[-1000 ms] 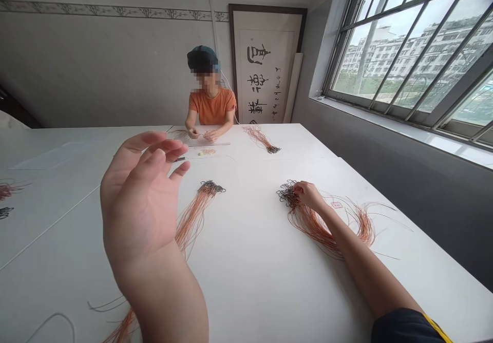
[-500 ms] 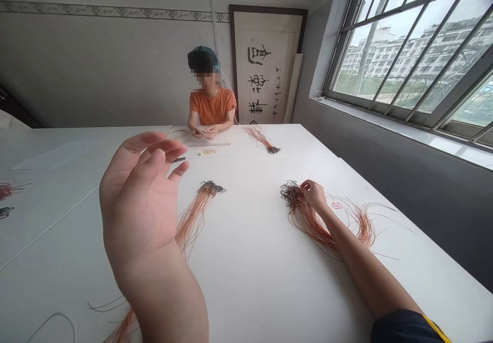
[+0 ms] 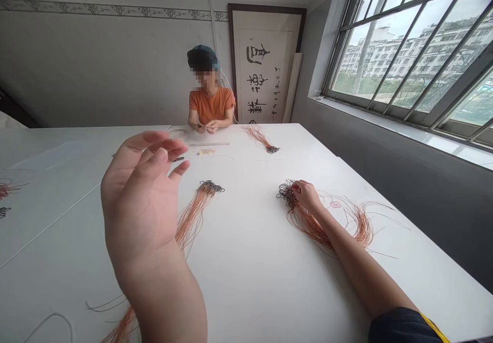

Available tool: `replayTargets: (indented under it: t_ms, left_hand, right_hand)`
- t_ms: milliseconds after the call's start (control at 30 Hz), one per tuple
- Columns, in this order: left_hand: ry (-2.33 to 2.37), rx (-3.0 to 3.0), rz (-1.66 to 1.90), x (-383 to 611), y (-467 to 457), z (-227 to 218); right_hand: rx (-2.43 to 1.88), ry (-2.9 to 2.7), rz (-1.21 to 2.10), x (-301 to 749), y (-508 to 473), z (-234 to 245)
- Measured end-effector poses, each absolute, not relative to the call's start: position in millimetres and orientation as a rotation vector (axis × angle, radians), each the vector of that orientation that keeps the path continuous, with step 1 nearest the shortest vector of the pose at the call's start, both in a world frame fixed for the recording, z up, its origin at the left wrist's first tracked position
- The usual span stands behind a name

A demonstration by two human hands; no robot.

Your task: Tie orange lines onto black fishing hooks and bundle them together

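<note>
My left hand (image 3: 140, 199) is raised in front of me above the white table (image 3: 246, 281), palm facing right, fingers stretched out and slightly curled, holding nothing. My right hand (image 3: 307, 195) reaches out over the table and its fingers pinch at the dark knotted end of a bundle of orange cords (image 3: 308, 220). A second bundle of orange cords (image 3: 192, 212) with a dark looped end lies in the middle, partly behind my left hand.
A person in an orange shirt (image 3: 210, 106) sits at the far side, working on cords with both hands. A third cord bundle (image 3: 262, 138) lies near that person. A framed calligraphy panel (image 3: 264, 65) leans on the wall. Windows run along the right.
My right hand shifted slightly right over the bundle's knotted end, then back to the left. My left hand has stayed almost still.
</note>
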State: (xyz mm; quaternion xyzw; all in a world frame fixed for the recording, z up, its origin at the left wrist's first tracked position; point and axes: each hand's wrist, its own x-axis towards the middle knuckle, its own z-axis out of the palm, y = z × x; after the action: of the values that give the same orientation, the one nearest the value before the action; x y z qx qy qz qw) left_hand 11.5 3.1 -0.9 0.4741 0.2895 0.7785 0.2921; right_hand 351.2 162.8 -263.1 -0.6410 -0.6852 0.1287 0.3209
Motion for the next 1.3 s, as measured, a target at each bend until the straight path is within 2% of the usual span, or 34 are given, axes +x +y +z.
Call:
replayTargets:
  t_ms: [600,1300]
  left_hand:
    - [0.823,1.282,2.098,10.7,3.2,-1.9]
    - [0.801,1.267,2.12,12.9,1.8,-1.8]
  right_hand:
    - [-1.602,-1.654,0.422,355.2,168.7,-267.2]
    - [-1.518,-1.436,0.744,352.5,162.8,-262.0]
